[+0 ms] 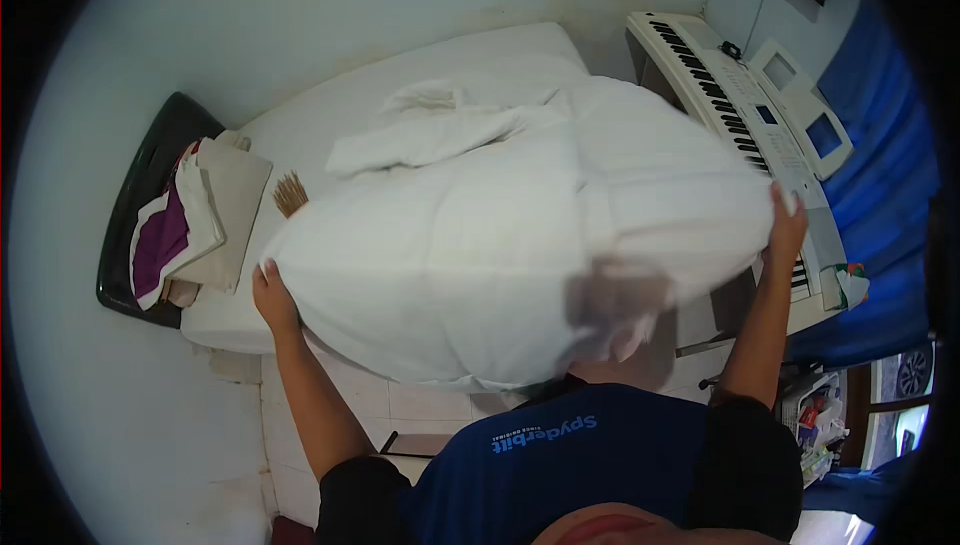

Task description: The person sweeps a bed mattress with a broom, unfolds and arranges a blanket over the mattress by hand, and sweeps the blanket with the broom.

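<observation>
A large white bed sheet [480, 235] with fold creases is stretched wide between my two hands over the bed. My left hand [273, 295] pinches its corner at the left, near the mattress edge. Out to the right, my right hand [787, 223] grips the opposite corner, close to the keyboard. The sheet billows in the middle and its near edge hangs by my body. A dark patch shows on its lower right part, blurred. Bunched folds of white cloth [430, 145] lie on the far side of the bed.
The white mattress [520, 50] lies against the wall. Pillows [230, 195] and a purple cloth [162, 245] lean on the dark headboard [130, 210]. Bristles of a stick brush [289, 194] poke out beside the sheet. An electronic keyboard [715, 95] stands at the right, before a blue curtain [885, 175].
</observation>
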A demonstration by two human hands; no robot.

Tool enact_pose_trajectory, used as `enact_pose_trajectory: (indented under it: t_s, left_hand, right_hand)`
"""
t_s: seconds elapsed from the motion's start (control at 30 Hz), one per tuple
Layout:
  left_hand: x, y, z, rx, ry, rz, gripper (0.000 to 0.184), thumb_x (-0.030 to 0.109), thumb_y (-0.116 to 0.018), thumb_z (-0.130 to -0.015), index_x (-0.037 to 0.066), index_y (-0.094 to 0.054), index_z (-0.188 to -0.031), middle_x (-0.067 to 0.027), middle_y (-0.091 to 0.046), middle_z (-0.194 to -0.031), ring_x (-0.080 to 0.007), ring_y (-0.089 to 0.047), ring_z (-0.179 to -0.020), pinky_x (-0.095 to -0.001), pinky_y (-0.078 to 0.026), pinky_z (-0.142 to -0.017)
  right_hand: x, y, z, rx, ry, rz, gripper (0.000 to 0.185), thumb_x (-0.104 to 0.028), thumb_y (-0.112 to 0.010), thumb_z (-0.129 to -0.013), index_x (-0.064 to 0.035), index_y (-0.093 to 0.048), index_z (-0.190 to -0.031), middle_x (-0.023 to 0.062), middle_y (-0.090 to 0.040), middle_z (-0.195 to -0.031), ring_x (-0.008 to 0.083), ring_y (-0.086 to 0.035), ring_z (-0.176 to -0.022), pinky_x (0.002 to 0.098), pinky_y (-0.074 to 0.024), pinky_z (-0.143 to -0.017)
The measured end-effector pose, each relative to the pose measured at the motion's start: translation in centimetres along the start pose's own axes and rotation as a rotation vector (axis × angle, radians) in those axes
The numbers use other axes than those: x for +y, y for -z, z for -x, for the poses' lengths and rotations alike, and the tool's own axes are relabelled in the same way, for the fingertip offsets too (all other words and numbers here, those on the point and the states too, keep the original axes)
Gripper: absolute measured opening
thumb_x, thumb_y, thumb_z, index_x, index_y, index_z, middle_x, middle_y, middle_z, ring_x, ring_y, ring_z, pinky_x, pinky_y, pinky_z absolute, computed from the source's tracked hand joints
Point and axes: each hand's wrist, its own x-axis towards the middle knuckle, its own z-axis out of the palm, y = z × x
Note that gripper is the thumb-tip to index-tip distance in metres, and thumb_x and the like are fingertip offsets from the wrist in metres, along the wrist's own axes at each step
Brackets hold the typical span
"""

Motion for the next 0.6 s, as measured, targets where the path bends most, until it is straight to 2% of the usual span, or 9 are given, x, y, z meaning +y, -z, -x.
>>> enact_pose_trajectory:
  t_s: [0.07,0.13,0.17,0.2,0.3,0.37,0.43,0.5,0.6]
  left_hand:
    - [-7.3,-1.8,0.5,0.209,-0.041,-0.381,0.041,0.031,-0.042,-0.083,-0.004,-0.046,-0.104,-0.0202,-0.052,-0.101,-0.0303,-0.051,-0.092,-0.0355,-0.04,-0.078]
    - [-15.8,-3.1,2.7,0.066,0.048,-0.61,0.04,0.029,-0.044,-0.081,-0.004,-0.047,-0.103,-0.0231,-0.051,-0.102,-0.0344,-0.051,-0.093,-0.0387,-0.039,-0.078]
    - [-17.7,-3.4,4.7,-0.147,0.161,-0.7,0.038,0.027,-0.046,-0.078,-0.005,-0.047,-0.099,-0.0224,-0.053,-0.097,-0.0329,-0.052,-0.089,-0.0378,-0.04,-0.077]
    - [-18.0,-3.6,6.9,-0.296,0.409,-0.576,0.033,0.024,-0.048,-0.076,-0.004,-0.049,-0.094,-0.02,-0.055,-0.091,-0.0311,-0.054,-0.084,-0.036,-0.041,-0.074]
    - [-24.1,-4.7,12.5,-0.457,0.453,-0.36,0.03,0.02,-0.049,-0.075,0.0,-0.047,-0.098,-0.0167,-0.055,-0.09,-0.025,-0.053,-0.084,-0.0332,-0.041,-0.072]
    - [-21.8,-5.1,15.9,-0.662,0.604,-0.108,0.038,0.021,-0.05,-0.076,0.003,-0.043,-0.108,-0.0159,-0.052,-0.099,-0.0243,-0.049,-0.093,-0.0334,-0.039,-0.077]
    - [-18.9,-5.6,18.8,-0.745,0.61,-0.138,0.04,0.021,-0.05,-0.076,0.004,-0.042,-0.112,-0.0159,-0.05,-0.103,-0.0242,-0.046,-0.097,-0.0331,-0.037,-0.079]
    - [-17.4,-6.1,20.3,-0.826,0.611,-0.165,0.043,0.021,-0.05,-0.077,0.005,-0.04,-0.115,-0.0159,-0.047,-0.107,-0.0241,-0.044,-0.1,-0.0328,-0.036,-0.082]
    - [-16.6,-6.4,21.7,-0.931,0.397,-0.192,0.045,0.022,-0.05,-0.078,0.007,-0.038,-0.118,-0.0169,-0.045,-0.111,-0.0239,-0.043,-0.101,-0.032,-0.035,-0.083]
  right_hand:
    - [9.6,2.7,-1.1,0.119,0.244,0.808,0.055,-0.034,-0.064,-0.068,0.008,-0.048,-0.099,0.0206,-0.054,-0.096,0.0323,-0.055,-0.083,0.0346,-0.0442,-0.072]
    - [14.6,4.0,2.0,0.01,0.141,0.84,0.042,-0.031,-0.066,-0.064,0.0031,-0.051,-0.084,0.0196,-0.056,-0.084,0.0326,-0.054,-0.082,0.0374,-0.0415,-0.071]
    - [18.1,5.3,3.3,-0.063,0.059,0.912,0.041,-0.028,-0.067,-0.063,0.0023,-0.051,-0.084,0.0196,-0.055,-0.084,0.0328,-0.054,-0.08,0.0372,-0.0418,-0.069]
    - [21.2,6.1,4.3,-0.134,-0.014,0.974,0.039,-0.026,-0.068,-0.062,0.0015,-0.051,-0.084,0.0196,-0.055,-0.083,0.033,-0.054,-0.078,0.037,-0.0422,-0.066]
    - [27.9,7.4,8.6,-0.318,-0.21,0.919,0.032,-0.019,-0.066,-0.061,-0.0015,-0.048,-0.081,0.015,-0.056,-0.079,0.0277,-0.055,-0.074,0.0354,-0.042,-0.063]
    - [32.2,8.6,11.1,-0.408,-0.282,0.913,0.031,-0.017,-0.066,-0.061,-0.0022,-0.048,-0.082,0.0138,-0.056,-0.079,0.0255,-0.055,-0.073,0.0342,-0.0421,-0.062]
    - [33.8,9.8,13.5,-0.3,-0.415,0.575,0.03,-0.017,-0.066,-0.059,-0.0043,-0.05,-0.081,0.0122,-0.056,-0.076,0.0255,-0.055,-0.072,0.0338,-0.0435,-0.065]
    - [32.6,10.7,14.9,-0.348,-0.404,0.665,0.028,-0.015,-0.066,-0.06,-0.0043,-0.051,-0.081,0.0115,-0.056,-0.076,0.0244,-0.055,-0.072,0.0331,-0.0437,-0.065]
    - [31.2,12.5,16.8,-0.428,-0.394,0.847,0.025,-0.013,-0.064,-0.061,-0.0043,-0.053,-0.081,0.0101,-0.057,-0.076,0.0223,-0.055,-0.073,0.0317,-0.0441,-0.066]
